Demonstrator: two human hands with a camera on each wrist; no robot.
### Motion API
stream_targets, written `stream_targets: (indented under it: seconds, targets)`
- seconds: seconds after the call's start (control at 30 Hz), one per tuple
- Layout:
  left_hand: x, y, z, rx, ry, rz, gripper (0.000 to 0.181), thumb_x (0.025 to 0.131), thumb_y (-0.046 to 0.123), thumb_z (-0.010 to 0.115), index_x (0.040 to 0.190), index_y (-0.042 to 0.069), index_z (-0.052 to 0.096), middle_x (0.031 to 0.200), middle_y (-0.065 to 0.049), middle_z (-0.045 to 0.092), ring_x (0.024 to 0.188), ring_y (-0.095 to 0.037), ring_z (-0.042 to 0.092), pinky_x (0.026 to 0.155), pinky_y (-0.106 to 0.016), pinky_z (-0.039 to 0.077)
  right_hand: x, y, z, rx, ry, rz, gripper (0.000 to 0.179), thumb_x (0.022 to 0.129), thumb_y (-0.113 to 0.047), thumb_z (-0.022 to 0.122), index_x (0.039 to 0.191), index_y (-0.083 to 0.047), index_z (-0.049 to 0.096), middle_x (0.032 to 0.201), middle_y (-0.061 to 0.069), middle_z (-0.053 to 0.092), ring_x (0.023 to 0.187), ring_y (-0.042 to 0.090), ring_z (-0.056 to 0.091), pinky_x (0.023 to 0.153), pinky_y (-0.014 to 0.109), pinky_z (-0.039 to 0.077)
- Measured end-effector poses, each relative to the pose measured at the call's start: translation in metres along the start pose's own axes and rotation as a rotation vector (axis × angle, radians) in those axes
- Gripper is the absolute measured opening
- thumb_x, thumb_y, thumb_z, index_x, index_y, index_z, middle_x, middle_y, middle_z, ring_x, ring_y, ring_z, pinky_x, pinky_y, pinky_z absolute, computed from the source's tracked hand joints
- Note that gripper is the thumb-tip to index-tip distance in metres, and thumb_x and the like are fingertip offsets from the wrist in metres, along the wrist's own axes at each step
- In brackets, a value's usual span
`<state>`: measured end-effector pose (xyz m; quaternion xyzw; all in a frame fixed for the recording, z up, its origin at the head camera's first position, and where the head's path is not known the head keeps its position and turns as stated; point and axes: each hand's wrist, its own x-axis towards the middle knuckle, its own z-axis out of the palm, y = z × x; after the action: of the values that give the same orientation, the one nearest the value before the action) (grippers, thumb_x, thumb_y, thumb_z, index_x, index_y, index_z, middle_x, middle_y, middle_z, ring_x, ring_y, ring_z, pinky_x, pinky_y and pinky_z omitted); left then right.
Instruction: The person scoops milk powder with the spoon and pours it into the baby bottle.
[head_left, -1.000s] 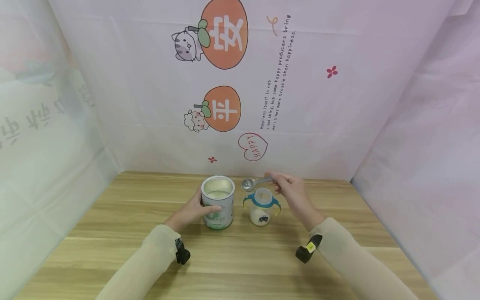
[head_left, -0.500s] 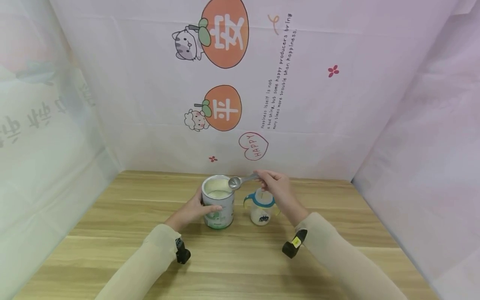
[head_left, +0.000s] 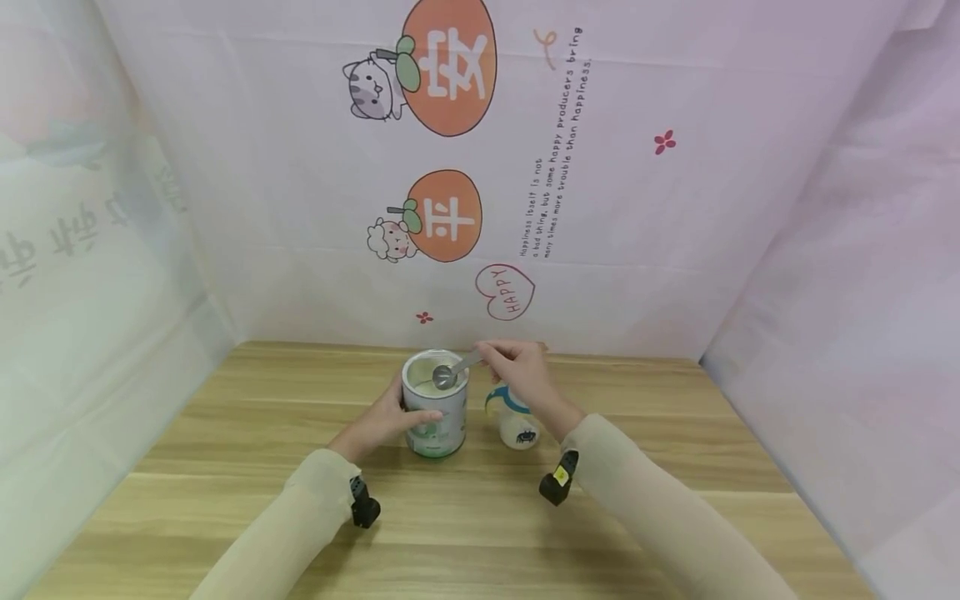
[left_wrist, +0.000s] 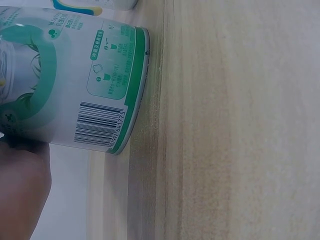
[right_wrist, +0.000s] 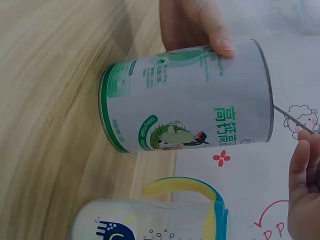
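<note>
A white and green milk powder can (head_left: 442,433) stands open on the table, pale powder inside. My left hand (head_left: 386,419) grips its left side, thumb across the front. My right hand (head_left: 517,371) pinches the handle of a metal measuring spoon (head_left: 445,377), its bowl inside the can's mouth. In the right wrist view the spoon's handle (right_wrist: 295,118) slants past the can's rim, and the bowl is hidden. Right of the can, partly behind my right hand, stands a baby bottle (head_left: 519,432) with a blue collar and yellow-tipped handles.
The wooden table (head_left: 450,533) spreads in front of both hands. A white printed cloth (head_left: 615,250) rises behind the table's back edge, with more cloth at both sides. Each sleeve carries a black wrist camera, one being the left camera (head_left: 365,502).
My right hand has moved left with the measuring spoon, from above the bottle to over the can, and the bowl has dipped into its mouth. My left hand stays on the can.
</note>
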<state>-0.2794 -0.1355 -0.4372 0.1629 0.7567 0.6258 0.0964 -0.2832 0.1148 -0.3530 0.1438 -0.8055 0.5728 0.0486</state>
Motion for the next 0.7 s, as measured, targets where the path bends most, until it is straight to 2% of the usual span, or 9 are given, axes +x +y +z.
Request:
stream_targets:
  seconds: [0.17, 0.3, 0.5, 0.7]
  targets:
    - [0.001, -0.001, 0.0, -0.002, 0.002, -0.006, 0.103, 0.083, 0.032, 0.084, 0.158, 0.033, 0.013, 0.154, -0.008, 0.035, 0.143, -0.033, 0.031, 0.115, -0.06, 0.022, 0.002, -0.002, 0.005, -0.137, -0.041, -0.115, 0.031, 0.101, -0.031, 0.062, 0.115, -0.006, 0.075, 0.087, 0.003, 0.069, 0.072, 0.019, 0.062, 0.069, 0.038, 0.058]
    - [0.003, -0.002, -0.001, -0.006, -0.001, -0.01, 0.102, 0.083, 0.034, 0.084, 0.157, 0.035, 0.014, 0.154, -0.006, 0.035, 0.143, -0.032, 0.03, 0.115, -0.06, 0.022, 0.005, -0.001, 0.007, -0.236, -0.067, -0.236, 0.028, 0.102, -0.028, 0.061, 0.112, -0.007, 0.076, 0.084, -0.001, 0.069, 0.068, 0.015, 0.059, 0.062, 0.029, 0.054]
    - [0.003, -0.002, 0.0, -0.008, -0.011, -0.004, 0.1, 0.085, 0.032, 0.083, 0.157, 0.035, 0.014, 0.154, -0.007, 0.035, 0.143, -0.031, 0.031, 0.115, -0.06, 0.023, 0.008, 0.001, 0.012, -0.387, -0.101, -0.39, 0.022, 0.102, -0.022, 0.062, 0.11, -0.007, 0.076, 0.095, 0.0, 0.074, 0.072, 0.014, 0.062, 0.063, 0.025, 0.054]
    - [0.003, -0.003, -0.001, -0.017, -0.014, -0.006, 0.1, 0.084, 0.032, 0.083, 0.157, 0.035, 0.014, 0.154, -0.007, 0.035, 0.142, -0.03, 0.032, 0.115, -0.059, 0.023, 0.011, -0.001, 0.018, -0.547, -0.11, -0.487, 0.018, 0.102, -0.017, 0.062, 0.105, -0.007, 0.076, 0.09, 0.0, 0.072, 0.068, 0.007, 0.057, 0.06, 0.021, 0.051]
